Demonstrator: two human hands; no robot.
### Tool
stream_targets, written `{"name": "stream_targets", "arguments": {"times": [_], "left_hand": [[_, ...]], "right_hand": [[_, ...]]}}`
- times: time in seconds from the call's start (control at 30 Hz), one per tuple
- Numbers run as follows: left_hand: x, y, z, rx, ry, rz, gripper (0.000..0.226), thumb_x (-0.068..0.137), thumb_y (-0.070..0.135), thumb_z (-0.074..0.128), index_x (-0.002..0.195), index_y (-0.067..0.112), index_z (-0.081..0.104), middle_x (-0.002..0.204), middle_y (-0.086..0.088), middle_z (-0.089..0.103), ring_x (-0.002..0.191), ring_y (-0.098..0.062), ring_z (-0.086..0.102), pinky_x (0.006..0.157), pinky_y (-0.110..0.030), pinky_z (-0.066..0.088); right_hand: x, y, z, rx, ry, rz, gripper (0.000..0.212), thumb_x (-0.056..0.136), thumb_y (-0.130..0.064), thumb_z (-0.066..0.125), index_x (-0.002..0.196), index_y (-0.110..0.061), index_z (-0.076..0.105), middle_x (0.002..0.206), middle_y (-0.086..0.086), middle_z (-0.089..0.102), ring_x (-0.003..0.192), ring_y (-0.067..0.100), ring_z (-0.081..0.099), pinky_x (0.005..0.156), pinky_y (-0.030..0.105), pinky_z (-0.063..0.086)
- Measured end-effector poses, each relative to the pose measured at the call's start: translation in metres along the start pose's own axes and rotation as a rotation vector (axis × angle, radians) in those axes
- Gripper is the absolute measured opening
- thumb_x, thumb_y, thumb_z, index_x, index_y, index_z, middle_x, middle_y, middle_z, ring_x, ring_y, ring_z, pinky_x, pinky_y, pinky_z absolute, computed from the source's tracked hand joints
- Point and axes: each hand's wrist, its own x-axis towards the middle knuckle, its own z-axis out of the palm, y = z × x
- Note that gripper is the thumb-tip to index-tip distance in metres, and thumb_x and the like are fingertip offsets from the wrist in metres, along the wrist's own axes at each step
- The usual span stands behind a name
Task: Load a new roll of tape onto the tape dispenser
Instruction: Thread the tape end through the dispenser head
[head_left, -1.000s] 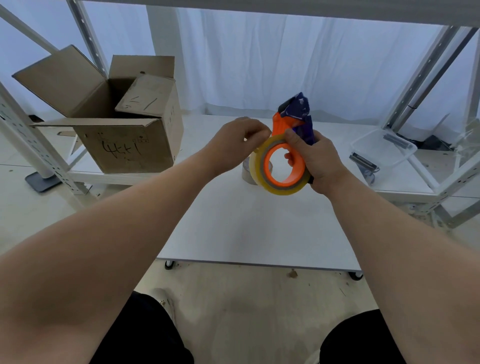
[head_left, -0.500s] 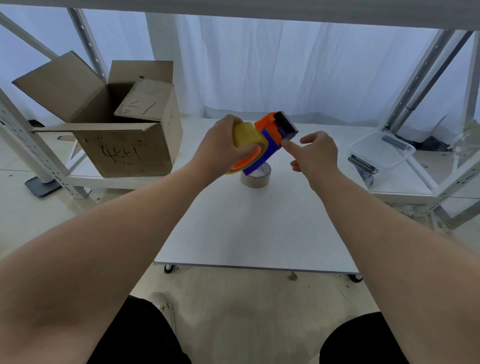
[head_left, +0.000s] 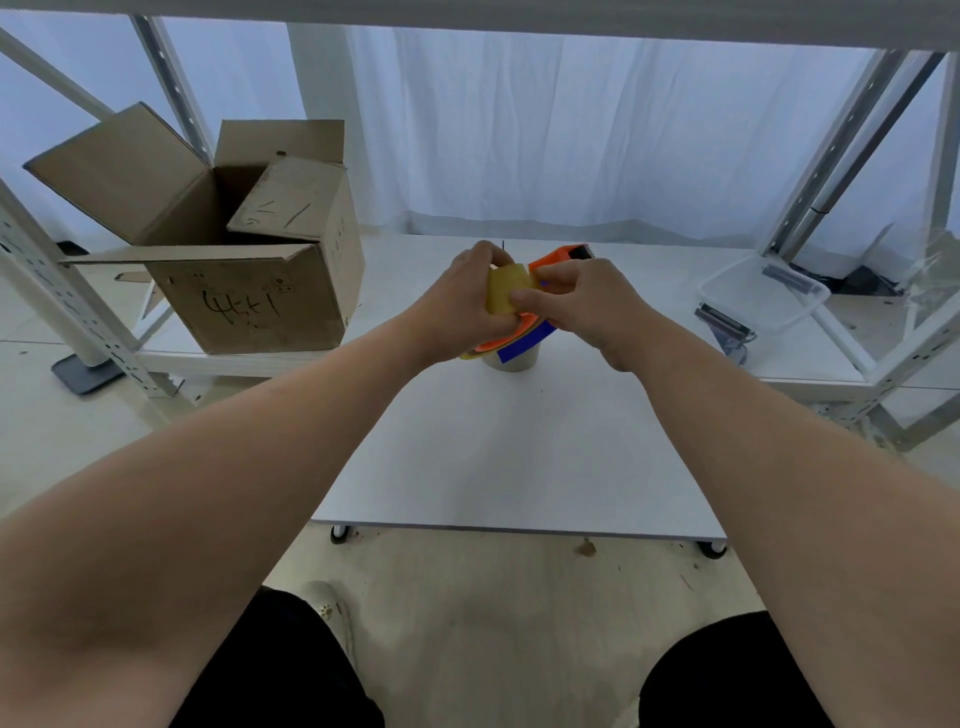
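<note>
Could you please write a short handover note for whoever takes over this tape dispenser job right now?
Left hand: grips the tape dispenser with the yellow tape roll on it, held above the table.
Right hand: fingertips pinch at the roll's outer face, seemingly at the tape end.
Done: roll appears seated on the orange hub.
Left: pull the tape end to the toothed blade end.
A second roll stands on the table below.

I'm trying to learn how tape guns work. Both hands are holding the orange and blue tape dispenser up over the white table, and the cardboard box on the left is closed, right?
Not quite. The head view shows the cardboard box is open, its flaps up. The rest is right: the left hand and right hand hold the orange and blue tape dispenser over the white table.
</note>
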Motion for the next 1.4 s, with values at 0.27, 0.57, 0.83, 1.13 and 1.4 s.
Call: {"name": "stream_targets", "arguments": {"times": [0.27,0.57,0.83,1.13,1.4], "left_hand": [[-0.002,0.003,-0.003,0.126,0.081,0.081,0.058,0.078,0.035,0.070,0.128,0.018,0.045,0.128,-0.001,0.054,0.098,-0.008,0.043,0.077,-0.022,0.038],[-0.003,-0.002,-0.008,0.204,0.046,0.130,0.057,0.077,0.035,0.071,0.127,0.019,0.049,0.124,-0.001,0.057,0.097,-0.006,0.043,0.078,-0.022,0.035],[-0.005,-0.006,-0.010,0.217,0.026,0.108,0.059,0.076,0.035,0.072,0.127,0.019,0.050,0.126,-0.001,0.056,0.108,-0.014,0.049,0.079,-0.024,0.037],[-0.006,-0.006,-0.013,0.249,0.017,0.121,0.057,0.078,0.034,0.071,0.128,0.017,0.049,0.126,-0.003,0.057,0.110,-0.017,0.051,0.079,-0.023,0.036],[-0.006,-0.003,-0.014,0.293,0.048,0.130,0.057,0.076,0.037,0.071,0.125,0.016,0.051,0.121,-0.004,0.060,0.107,-0.018,0.054,0.079,-0.024,0.036]], "right_hand": [[-0.003,-0.004,-0.006,0.045,-0.031,-0.005,0.019,0.082,-0.025,0.070,0.094,-0.010,0.070,0.090,0.001,0.068,0.082,0.013,0.065,0.086,0.035,0.055],[0.002,0.003,-0.004,0.024,-0.047,-0.034,0.022,0.079,-0.015,0.068,0.092,0.003,0.073,0.093,0.025,0.071,0.087,0.028,0.067,0.083,0.041,0.055],[0.006,0.008,0.005,-0.053,0.015,-0.062,0.025,0.078,-0.008,0.055,0.092,0.002,0.074,0.089,0.023,0.071,0.089,0.037,0.067,0.082,0.054,0.056],[0.004,0.005,0.002,0.045,-0.075,-0.037,0.024,0.079,-0.018,0.072,0.096,-0.001,0.074,0.095,0.015,0.072,0.094,0.027,0.069,0.089,0.049,0.055],[0.005,0.004,0.004,-0.006,-0.031,-0.109,0.020,0.079,-0.010,0.065,0.095,-0.002,0.074,0.092,0.017,0.073,0.093,0.026,0.069,0.087,0.049,0.056]]}}
